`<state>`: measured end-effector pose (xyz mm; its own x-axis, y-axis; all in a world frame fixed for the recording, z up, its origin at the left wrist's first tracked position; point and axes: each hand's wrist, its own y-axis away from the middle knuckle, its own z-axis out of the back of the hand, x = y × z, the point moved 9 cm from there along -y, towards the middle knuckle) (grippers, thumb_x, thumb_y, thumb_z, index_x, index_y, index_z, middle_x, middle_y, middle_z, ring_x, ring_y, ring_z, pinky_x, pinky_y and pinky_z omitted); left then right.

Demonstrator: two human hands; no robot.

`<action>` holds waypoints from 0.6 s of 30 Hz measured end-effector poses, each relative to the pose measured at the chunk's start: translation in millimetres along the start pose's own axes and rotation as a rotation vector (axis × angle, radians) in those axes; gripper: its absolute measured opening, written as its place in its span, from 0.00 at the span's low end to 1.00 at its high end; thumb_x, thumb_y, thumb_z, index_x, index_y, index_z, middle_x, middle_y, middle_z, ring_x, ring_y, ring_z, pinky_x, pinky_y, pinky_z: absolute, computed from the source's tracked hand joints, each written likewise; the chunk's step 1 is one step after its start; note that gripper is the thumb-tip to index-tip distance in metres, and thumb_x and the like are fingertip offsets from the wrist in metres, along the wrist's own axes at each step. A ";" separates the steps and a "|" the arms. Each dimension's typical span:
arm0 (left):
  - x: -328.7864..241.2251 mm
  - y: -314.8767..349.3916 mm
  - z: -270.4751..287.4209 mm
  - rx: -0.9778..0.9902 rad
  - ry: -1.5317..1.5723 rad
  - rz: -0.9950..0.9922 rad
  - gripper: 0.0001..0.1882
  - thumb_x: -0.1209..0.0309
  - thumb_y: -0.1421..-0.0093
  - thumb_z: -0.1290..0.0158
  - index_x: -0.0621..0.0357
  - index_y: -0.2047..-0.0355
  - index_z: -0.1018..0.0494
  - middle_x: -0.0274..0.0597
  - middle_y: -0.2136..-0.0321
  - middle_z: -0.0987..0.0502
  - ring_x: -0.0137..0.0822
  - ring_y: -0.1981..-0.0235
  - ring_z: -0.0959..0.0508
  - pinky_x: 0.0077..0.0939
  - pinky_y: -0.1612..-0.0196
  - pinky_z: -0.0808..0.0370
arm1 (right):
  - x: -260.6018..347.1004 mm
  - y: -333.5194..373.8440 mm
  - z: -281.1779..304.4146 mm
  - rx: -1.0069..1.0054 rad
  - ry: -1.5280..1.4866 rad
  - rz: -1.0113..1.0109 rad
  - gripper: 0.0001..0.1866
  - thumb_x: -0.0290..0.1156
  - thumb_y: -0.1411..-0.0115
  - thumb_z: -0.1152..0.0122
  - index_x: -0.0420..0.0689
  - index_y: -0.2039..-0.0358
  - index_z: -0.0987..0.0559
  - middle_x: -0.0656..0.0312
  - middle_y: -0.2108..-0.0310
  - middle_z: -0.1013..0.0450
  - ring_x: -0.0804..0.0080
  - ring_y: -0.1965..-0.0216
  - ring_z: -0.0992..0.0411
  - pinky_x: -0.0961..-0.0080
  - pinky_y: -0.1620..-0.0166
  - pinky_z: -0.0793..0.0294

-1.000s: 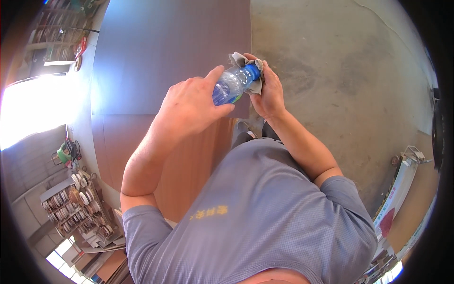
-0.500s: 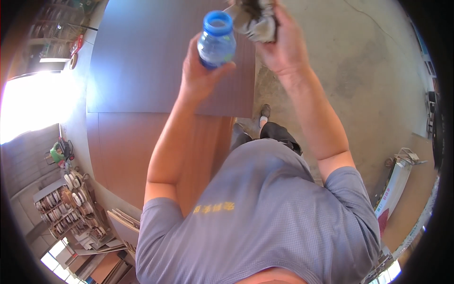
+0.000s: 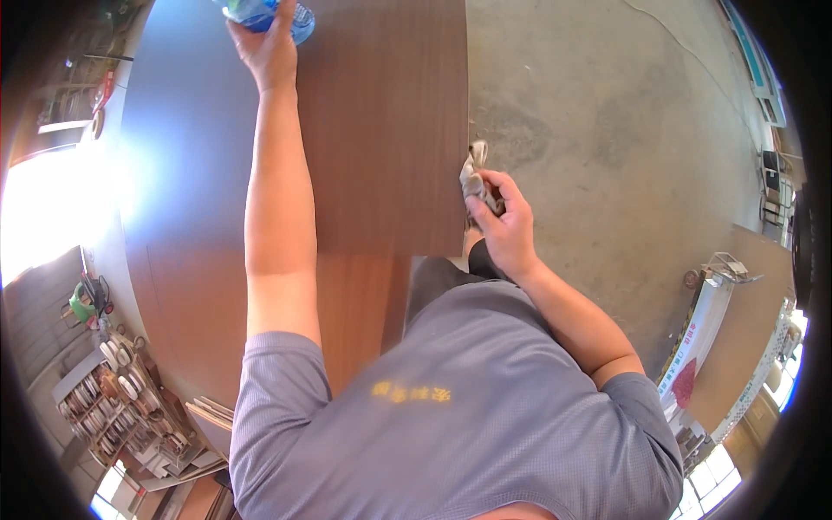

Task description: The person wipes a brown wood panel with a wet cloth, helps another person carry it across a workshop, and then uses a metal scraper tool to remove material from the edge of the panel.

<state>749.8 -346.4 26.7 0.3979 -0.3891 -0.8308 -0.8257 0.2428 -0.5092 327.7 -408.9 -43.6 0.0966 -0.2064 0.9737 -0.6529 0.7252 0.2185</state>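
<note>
My left arm reaches out over a large dark brown wooden panel [image 3: 381, 130]. At the top of the picture, my left hand [image 3: 267, 57] is closed around a clear blue plastic bottle [image 3: 302, 24], tipped onto its side; the picture's upper edge cuts part of it off. Whether the bottle touches the panel, I cannot tell. By the panel's right edge, my right hand [image 3: 511, 230] pinches a crumpled, dirty whitish rag [image 3: 472, 179] between thumb and fingers. Part of the rag overlaps that edge in the picture.
A reddish-brown panel [image 3: 199, 303] lies at the panel's near side. Concrete floor [image 3: 607, 156] stretches to the right. Rolls of edging on a rack [image 3: 104, 399] stand at lower left, beside stacked boards. Long boards [image 3: 737, 295] lean at the right.
My left hand has swung far left and outward, tipping the upright bottle onto its side. My right hand has drawn back toward me with the rag, down beside the panel's right edge.
</note>
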 end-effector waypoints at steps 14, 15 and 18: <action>7.5 5.4 -15.1 -0.017 -0.091 0.105 0.45 0.62 0.45 0.28 0.55 0.33 0.41 0.40 0.41 0.30 0.36 0.41 0.29 0.33 0.35 0.34 | 106.0 -351.6 -1.1 -0.053 0.398 0.270 0.18 0.36 0.26 0.47 0.43 0.75 0.27 0.69 0.83 0.34 0.81 0.84 0.37 0.79 0.80 0.38; 8.2 5.6 -9.2 -0.035 -0.109 0.102 0.45 0.62 0.45 0.28 0.55 0.33 0.41 0.40 0.41 0.30 0.36 0.41 0.29 0.33 0.35 0.34 | 90.8 -350.7 -8.0 0.107 0.152 0.192 0.18 0.36 0.27 0.46 0.43 0.75 0.28 0.69 0.84 0.34 0.81 0.86 0.37 0.78 0.81 0.38; 7.5 6.5 5.2 -0.066 -0.125 0.089 0.43 0.63 0.44 0.28 0.55 0.34 0.39 0.39 0.43 0.28 0.34 0.43 0.27 0.31 0.37 0.32 | 56.8 -266.0 -8.4 0.096 0.249 0.199 0.15 0.37 0.35 0.36 0.44 0.73 0.29 0.74 0.78 0.36 0.85 0.74 0.39 0.80 0.71 0.37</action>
<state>749.4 -343.1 16.0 0.3655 -0.2537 -0.8956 -0.8828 0.2104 -0.4199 513.2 -608.0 -45.9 0.1331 0.1083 0.9852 -0.7439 0.6677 0.0271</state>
